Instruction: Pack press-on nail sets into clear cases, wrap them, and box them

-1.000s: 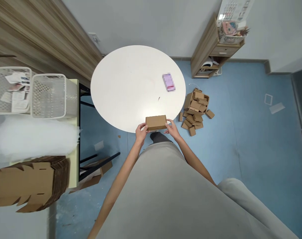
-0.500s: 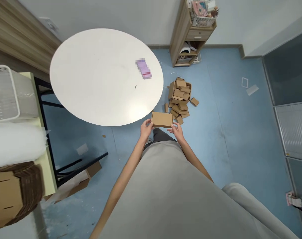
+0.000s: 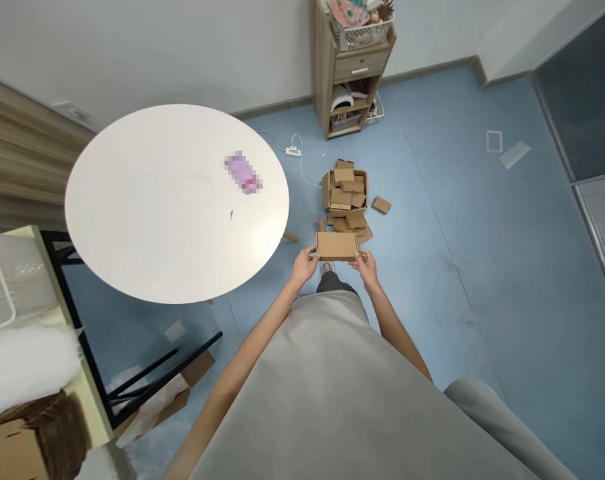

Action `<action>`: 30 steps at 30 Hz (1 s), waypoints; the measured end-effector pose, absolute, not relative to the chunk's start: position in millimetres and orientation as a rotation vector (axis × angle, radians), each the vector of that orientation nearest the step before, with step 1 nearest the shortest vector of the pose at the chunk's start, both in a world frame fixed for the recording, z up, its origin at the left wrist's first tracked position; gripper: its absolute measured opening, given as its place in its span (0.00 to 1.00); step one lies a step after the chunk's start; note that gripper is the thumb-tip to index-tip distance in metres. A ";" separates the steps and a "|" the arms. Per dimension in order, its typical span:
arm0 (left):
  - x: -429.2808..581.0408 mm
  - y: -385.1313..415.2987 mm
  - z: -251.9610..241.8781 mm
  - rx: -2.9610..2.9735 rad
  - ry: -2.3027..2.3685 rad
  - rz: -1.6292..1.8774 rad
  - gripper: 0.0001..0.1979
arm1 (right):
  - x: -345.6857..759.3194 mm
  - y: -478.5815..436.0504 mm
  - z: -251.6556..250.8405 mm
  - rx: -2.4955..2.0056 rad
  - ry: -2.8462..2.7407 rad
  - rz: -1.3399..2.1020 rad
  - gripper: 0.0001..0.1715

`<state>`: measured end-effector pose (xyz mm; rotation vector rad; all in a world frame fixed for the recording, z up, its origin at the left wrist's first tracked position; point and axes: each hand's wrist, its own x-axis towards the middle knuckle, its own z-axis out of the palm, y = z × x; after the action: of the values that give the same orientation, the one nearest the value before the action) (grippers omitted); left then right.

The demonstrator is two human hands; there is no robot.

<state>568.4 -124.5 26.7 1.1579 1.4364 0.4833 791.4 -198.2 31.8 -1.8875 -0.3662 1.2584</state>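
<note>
I hold a small closed brown cardboard box point(image 3: 337, 245) in front of me, over the blue floor. My left hand point(image 3: 305, 266) grips its left end and my right hand point(image 3: 365, 265) grips its right end, fingers curled round the edges. Just beyond the box lies a pile of similar small cardboard boxes point(image 3: 347, 201) on the floor, some inside an open carton. The round white table point(image 3: 147, 220) stands to my left, with a blurred pink item point(image 3: 242, 172) on it.
A wooden shelf unit point(image 3: 350, 63) stands against the far wall, with a white cable and plug point(image 3: 292, 151) on the floor near it. At the left are a black-framed table point(image 3: 87, 373), white padding point(image 3: 22, 363) and stacked flat cardboard point(image 3: 27, 440).
I have turned to the right, away from the round table. The box, held in both hands, has left the table's edge and is now over the floor near the pile of boxes.
</note>
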 end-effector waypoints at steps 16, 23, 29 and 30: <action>626.1 -73.8 24.3 1.099 1.502 0.338 0.18 | 872.4 -142.7 7.4 -1.943 -0.275 1.260 0.32; 582.4 -78.7 30.5 0.943 1.530 0.390 0.16 | 839.2 -116.2 10.0 -1.949 -0.431 1.426 0.33; 534.2 -84.1 52.9 0.930 1.488 0.550 0.12 | 780.8 -90.7 27.4 -1.880 -0.703 1.506 0.37; 523.3 -87.8 57.6 0.937 1.487 0.588 0.11 | 765.8 -88.1 31.9 -1.856 -0.753 1.514 0.37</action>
<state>523.3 -87.8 57.6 0.9374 1.4869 0.5883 765.8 -88.1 31.9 -1.8559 -0.7531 1.5136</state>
